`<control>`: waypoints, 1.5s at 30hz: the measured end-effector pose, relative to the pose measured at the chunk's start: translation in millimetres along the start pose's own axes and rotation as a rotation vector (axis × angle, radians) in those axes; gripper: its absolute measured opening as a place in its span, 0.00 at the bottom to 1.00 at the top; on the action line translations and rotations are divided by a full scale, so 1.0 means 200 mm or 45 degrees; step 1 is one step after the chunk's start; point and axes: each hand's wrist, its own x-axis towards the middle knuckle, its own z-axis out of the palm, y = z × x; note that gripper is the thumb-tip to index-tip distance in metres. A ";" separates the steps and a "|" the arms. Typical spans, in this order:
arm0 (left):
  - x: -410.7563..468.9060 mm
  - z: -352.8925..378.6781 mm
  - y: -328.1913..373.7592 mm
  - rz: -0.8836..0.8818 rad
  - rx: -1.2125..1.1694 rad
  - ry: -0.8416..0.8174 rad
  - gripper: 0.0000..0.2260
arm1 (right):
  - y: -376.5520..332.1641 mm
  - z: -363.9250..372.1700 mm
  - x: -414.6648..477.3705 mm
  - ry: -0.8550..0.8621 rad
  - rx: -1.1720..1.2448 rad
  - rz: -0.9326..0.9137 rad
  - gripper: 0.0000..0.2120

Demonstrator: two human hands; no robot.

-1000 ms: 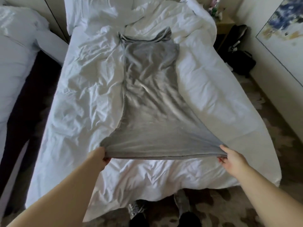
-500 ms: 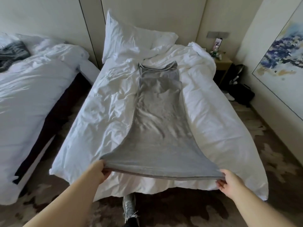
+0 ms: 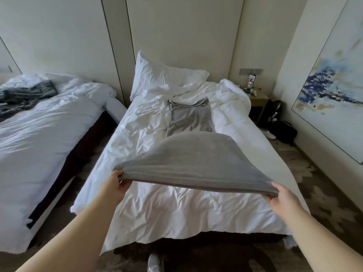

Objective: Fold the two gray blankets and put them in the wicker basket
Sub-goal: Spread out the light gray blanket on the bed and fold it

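A light gray blanket (image 3: 193,154), folded into a long strip, lies lengthwise on the white bed (image 3: 176,205). Its near end is lifted and arches over the middle of the bed. My left hand (image 3: 115,185) grips the near left corner and my right hand (image 3: 279,197) grips the near right corner. The far end still rests flat near the pillow (image 3: 163,79). A darker gray blanket (image 3: 25,94) lies crumpled on the left bed (image 3: 39,138). No wicker basket is in view.
A narrow dark gap of floor separates the two beds. A nightstand (image 3: 257,101) with small items stands at the back right, dark bags (image 3: 282,130) on the floor beside it. A large painting (image 3: 334,91) hangs on the right wall. My shoe (image 3: 155,265) shows at the bottom.
Both hands have raised the near end of the light gray blanket and carried it forward toward the pillow, so it billows up. The view has tilted up, showing more of the room.
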 end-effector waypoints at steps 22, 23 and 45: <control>0.08 -0.33 -0.11 -0.298 0.088 0.175 0.07 | 0.38 -0.17 -0.12 0.385 -0.044 0.166 0.07; 0.09 -0.34 -0.11 -0.305 0.099 0.170 0.07 | 0.40 -0.17 -0.13 0.393 -0.037 0.171 0.05; 0.11 -0.32 -0.10 -0.389 -0.159 0.070 0.08 | 0.35 -0.05 -0.15 0.390 0.001 0.004 0.14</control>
